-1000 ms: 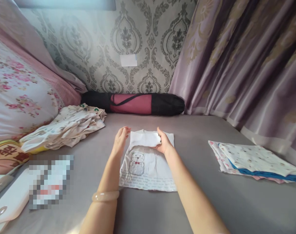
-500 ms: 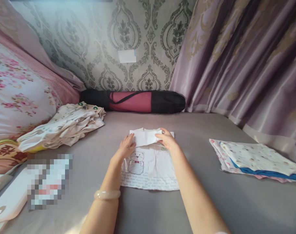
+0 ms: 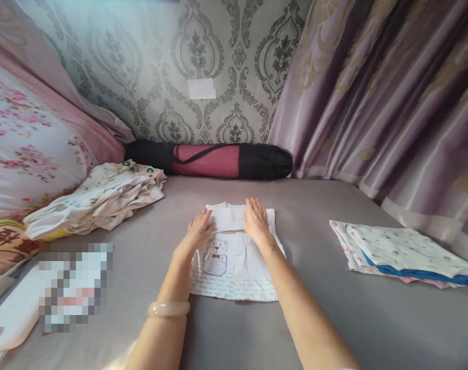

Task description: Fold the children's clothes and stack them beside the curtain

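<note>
A small white garment [image 3: 253, 267] lies flat on the grey bed sheet [image 3: 234, 334], with a bear drawing and rows of printed lettering. Its far part is folded into a plain white band. My left hand [image 3: 200, 228] lies palm down on the garment's left edge, by that band, fingers extended. Over the right part of the band, my right hand [image 3: 257, 220] rests flat, fingers stretched away from me. Neither hand grips the cloth. The garment's right side sticks out past the right hand.
A heap of light clothes [image 3: 103, 198] lies at the left by a floral pillow [image 3: 29, 139]. Folded clothes [image 3: 407, 252] are stacked at the right. A black and red rolled bag [image 3: 207, 160] lies along the wall. Near left are a white device [image 3: 21, 303] and a blurred-out packet [image 3: 77, 288].
My right hand has let go of the folded band and now lies flat on it, a little further left. The band has been laid down. My left hand has barely moved.
</note>
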Demonstrator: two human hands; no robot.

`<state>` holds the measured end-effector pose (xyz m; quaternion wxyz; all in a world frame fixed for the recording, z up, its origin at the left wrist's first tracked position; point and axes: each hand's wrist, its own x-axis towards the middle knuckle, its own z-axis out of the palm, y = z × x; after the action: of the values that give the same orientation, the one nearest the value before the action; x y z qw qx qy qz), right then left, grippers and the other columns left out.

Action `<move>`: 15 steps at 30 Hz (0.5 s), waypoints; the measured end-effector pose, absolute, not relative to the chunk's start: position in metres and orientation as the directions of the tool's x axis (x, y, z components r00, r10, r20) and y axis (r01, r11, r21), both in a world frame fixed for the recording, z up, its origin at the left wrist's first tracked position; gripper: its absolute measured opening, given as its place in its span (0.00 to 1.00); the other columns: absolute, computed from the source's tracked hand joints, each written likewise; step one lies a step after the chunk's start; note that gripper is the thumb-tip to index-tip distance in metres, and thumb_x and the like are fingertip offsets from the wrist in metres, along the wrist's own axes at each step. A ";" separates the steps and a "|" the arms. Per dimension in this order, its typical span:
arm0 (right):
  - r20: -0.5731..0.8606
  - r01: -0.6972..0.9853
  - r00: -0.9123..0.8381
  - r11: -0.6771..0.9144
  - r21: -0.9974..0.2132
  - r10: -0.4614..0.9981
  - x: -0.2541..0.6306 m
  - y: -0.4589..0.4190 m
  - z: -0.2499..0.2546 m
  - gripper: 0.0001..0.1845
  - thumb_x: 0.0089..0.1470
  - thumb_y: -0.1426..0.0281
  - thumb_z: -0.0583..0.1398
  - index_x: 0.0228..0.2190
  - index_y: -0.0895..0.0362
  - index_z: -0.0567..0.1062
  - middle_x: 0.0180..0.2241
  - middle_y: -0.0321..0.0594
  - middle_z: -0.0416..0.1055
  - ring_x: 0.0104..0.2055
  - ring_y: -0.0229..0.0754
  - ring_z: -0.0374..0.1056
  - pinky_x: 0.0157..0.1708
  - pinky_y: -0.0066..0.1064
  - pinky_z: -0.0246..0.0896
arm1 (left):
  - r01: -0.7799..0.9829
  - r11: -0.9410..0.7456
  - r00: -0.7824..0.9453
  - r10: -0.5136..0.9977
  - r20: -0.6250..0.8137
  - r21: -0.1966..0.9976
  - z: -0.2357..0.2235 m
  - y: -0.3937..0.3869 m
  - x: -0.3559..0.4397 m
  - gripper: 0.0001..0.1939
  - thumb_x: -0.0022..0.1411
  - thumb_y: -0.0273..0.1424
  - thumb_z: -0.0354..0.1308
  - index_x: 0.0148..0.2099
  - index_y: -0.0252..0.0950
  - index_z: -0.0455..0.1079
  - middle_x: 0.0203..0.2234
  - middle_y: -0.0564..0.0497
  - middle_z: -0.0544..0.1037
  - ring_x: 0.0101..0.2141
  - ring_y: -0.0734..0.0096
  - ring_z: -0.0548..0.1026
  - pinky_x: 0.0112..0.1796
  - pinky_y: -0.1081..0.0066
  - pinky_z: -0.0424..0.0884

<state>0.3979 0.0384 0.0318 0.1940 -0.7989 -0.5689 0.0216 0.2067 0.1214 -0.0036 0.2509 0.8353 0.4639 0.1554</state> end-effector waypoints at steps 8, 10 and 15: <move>0.010 0.936 0.226 -0.214 -0.278 0.974 0.376 0.039 0.004 0.31 0.66 0.55 0.40 0.65 0.52 0.53 0.69 0.44 0.42 0.70 0.55 0.33 0.62 0.60 0.23 | 0.811 -0.461 0.535 0.834 -0.138 0.360 -0.003 0.116 0.210 0.29 0.68 0.38 0.44 0.68 0.39 0.50 0.68 0.43 0.47 0.67 0.55 0.44 0.62 0.50 0.45; 0.003 0.939 0.228 -0.219 -0.266 0.974 0.376 0.039 0.002 0.32 0.65 0.54 0.39 0.66 0.51 0.52 0.69 0.43 0.42 0.70 0.54 0.32 0.62 0.60 0.23 | 0.815 -0.460 0.534 0.832 -0.150 0.352 -0.003 0.117 0.209 0.29 0.68 0.39 0.45 0.68 0.39 0.50 0.68 0.43 0.47 0.67 0.55 0.44 0.62 0.51 0.45; -0.028 0.942 0.229 -0.228 -0.245 0.973 0.376 0.040 0.003 0.32 0.65 0.54 0.38 0.66 0.50 0.50 0.69 0.42 0.40 0.70 0.53 0.31 0.62 0.59 0.22 | 0.814 -0.458 0.531 0.836 -0.139 0.357 0.001 0.116 0.209 0.28 0.68 0.38 0.45 0.67 0.39 0.51 0.68 0.42 0.49 0.67 0.55 0.46 0.62 0.52 0.46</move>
<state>0.3762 0.0402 0.0032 0.0883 -0.7788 -0.6148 0.0876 0.2086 0.1164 0.0009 0.1933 0.8533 0.4835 0.0279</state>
